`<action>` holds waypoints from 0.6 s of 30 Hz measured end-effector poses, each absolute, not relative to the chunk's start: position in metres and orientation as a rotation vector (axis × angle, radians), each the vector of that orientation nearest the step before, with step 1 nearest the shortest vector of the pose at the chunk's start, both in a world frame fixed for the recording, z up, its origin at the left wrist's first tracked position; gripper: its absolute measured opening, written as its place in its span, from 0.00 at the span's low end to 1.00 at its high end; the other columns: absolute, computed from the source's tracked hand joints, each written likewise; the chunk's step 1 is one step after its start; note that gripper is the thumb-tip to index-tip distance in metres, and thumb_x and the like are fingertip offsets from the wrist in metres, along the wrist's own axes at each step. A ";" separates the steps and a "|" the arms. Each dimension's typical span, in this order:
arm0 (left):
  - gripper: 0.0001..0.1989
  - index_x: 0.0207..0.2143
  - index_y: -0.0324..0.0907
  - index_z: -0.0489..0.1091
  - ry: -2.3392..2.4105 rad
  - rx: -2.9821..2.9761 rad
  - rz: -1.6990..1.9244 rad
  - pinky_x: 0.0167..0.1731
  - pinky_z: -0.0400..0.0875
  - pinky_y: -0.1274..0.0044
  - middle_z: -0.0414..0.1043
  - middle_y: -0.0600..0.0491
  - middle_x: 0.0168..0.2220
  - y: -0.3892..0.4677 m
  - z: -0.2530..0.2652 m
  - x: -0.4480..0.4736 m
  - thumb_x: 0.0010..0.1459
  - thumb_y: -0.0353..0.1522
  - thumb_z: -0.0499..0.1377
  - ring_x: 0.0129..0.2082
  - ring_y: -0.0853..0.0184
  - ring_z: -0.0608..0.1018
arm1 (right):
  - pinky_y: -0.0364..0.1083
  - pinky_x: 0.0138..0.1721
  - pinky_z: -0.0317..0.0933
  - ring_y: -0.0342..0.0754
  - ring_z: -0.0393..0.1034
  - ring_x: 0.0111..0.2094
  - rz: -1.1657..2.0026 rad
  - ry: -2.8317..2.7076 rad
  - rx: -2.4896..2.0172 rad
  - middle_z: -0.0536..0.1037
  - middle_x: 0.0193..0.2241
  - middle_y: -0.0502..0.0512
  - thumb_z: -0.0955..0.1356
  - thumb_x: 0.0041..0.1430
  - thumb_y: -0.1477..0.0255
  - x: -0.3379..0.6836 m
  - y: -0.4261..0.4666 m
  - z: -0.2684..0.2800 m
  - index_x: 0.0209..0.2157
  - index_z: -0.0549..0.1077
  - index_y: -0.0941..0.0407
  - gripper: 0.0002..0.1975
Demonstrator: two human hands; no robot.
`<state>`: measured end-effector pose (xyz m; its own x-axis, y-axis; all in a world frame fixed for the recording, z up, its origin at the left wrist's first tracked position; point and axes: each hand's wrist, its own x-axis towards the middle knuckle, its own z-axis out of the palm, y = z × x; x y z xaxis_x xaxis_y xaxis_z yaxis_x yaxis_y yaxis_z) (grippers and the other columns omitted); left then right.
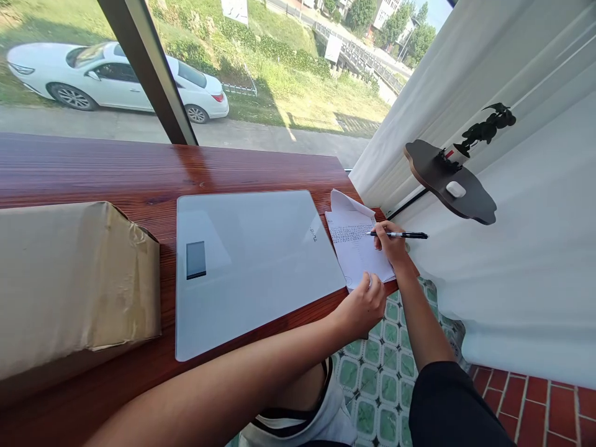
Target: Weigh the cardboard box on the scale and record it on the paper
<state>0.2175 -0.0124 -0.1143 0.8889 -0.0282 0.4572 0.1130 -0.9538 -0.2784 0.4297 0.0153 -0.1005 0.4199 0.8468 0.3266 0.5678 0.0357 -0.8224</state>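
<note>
Right hand: the right hand (393, 247) grasps a black and clear pen (406, 235) between thumb and fingers, over the right side of the paper
Pen: lies slantwise low in the fingers, its tip pointing left at the handwriting and its back end reaching out to the right past the hand
Paper: the sheets of paper (365, 256) lie at the right end of the bench (261, 171), with small rows of handwriting across the far part and a bare near part; a far sheet curls up
Left hand: the left hand (362, 305) is at the near edge of the paper, fingers bent inward; whether they pinch the sheet I cannot tell
Pale panel: a large, glossy panel (254, 261) lies flat just left of the paper, with a dark rectangle (195, 259) toward its left side
Carton: a taped cardboard box (51, 279) stands at the left of the bench
Shelf: a dark wavy-edged shelf (431, 166) at the far right, before the white curtain (526, 267), carries a potted plant (487, 129) and a small white object (456, 189)
Window: beyond the far edge of the bench, a white car (118, 85) stands behind a dark post (156, 71)
Floor: green tiles (387, 380) show near the right forearm
</note>
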 end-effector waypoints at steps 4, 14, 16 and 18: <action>0.23 0.53 0.31 0.75 -0.062 -2.755 -0.670 0.55 0.66 0.60 0.76 0.38 0.52 -0.012 -0.114 0.218 0.67 0.31 0.46 0.52 0.53 0.76 | 0.41 0.16 0.55 0.41 0.63 0.14 0.428 -1.274 -1.698 0.69 0.15 0.48 0.69 0.62 0.52 0.423 0.015 -0.100 0.26 0.66 0.56 0.22; 0.21 0.52 0.32 0.75 -0.068 -2.757 -0.653 0.55 0.66 0.60 0.75 0.38 0.52 -0.013 -0.114 0.218 0.67 0.34 0.49 0.52 0.52 0.75 | 0.40 0.14 0.55 0.40 0.60 0.13 0.418 -1.208 -1.782 0.66 0.14 0.46 0.66 0.63 0.51 0.419 0.019 -0.099 0.26 0.61 0.54 0.23; 0.22 0.53 0.31 0.75 -0.069 -2.758 -0.655 0.55 0.66 0.60 0.75 0.37 0.52 -0.013 -0.115 0.219 0.66 0.34 0.49 0.53 0.52 0.75 | 0.40 0.14 0.55 0.40 0.60 0.13 0.421 -1.209 -1.793 0.66 0.14 0.46 0.66 0.64 0.52 0.419 0.019 -0.099 0.26 0.62 0.54 0.22; 0.22 0.54 0.31 0.74 -0.065 -2.768 -0.651 0.56 0.66 0.60 0.75 0.37 0.53 -0.013 -0.117 0.220 0.66 0.36 0.51 0.53 0.51 0.75 | 0.40 0.14 0.56 0.40 0.61 0.13 0.430 -1.215 -1.782 0.66 0.14 0.46 0.66 0.65 0.53 0.419 0.019 -0.099 0.26 0.62 0.54 0.22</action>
